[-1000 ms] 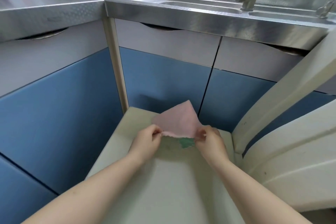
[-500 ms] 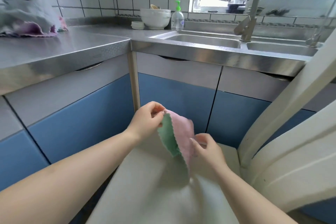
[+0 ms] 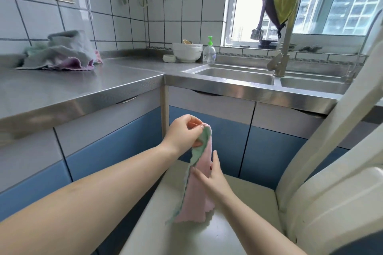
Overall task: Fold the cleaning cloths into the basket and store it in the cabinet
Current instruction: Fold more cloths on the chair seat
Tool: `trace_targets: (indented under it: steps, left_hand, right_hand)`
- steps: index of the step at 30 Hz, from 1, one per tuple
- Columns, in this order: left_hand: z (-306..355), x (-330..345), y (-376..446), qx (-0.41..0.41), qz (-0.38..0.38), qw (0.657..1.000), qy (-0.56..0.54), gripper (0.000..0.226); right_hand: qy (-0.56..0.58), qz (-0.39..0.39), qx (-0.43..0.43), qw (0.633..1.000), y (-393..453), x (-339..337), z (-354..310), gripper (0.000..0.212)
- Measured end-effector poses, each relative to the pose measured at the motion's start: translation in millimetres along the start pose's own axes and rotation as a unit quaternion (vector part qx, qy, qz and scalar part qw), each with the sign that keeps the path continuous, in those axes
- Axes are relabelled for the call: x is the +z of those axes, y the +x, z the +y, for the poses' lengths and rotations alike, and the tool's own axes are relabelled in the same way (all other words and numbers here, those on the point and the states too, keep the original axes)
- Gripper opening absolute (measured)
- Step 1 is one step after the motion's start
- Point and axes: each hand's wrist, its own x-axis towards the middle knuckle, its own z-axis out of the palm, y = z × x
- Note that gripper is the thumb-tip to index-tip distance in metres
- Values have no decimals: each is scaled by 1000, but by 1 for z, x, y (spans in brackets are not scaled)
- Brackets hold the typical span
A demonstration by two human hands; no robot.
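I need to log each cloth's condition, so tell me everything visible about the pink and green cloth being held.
The pink and green cloth looks like soft microfibre, pink on one face, mint green on the other, with scalloped edges. It hangs vertically, loosely folded. The left hand pinches its top; the right hand grips its middle. Its lower edge reaches the pale chair seat.

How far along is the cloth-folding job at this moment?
Early. Nothing looks finished: no basket is in view and the blue cabinet doors are shut. In hand: the left hand pinches the top of a pink and green cloth, which hangs down to the white surface, while the right hand grips its middle. Left: a heap of cloths lies unfolded on the counter.
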Motion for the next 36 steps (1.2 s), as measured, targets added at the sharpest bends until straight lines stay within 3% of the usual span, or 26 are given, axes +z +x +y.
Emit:
trace_targets:
  steps: [4,8,10,14,19,23,30,33,36]
  left_hand:
    - [6,-3,-2,4,11,1000,2,10]
    - [10,-11,3,4,42,999,-1,6]
    - [9,-19,9,2,65,998,3,7]
    - [2,-33,22,20,77,995,65,7]
    - [-7,-39,40,55,60,983,163,9]
    - [-6,-43,61,71,73,979,175,15]
    - [-8,-48,82,87,99,976,174,24]
    - [-18,-48,67,108,98,971,189,25]
    - [-44,-45,30,114,78,972,192,24]
  right_hand:
    - [-7,59,-12,998,1,6,-17,100]
    - [-66,139,-1,988,1,-4,-24,37]
    - [-143,173,-2,975,0,-21,-28,22]
    - [-253,224,1,941,9,-58,-34,19]
    - [-323,210,-62,921,26,-90,-49,27]
    - [-392,201,-94,893,41,-108,-61,37]
    - [-404,274,-124,864,52,-138,-77,17]
    - [-378,274,-153,871,40,-142,-70,18]
    - [-317,256,-152,900,12,-140,-45,16]
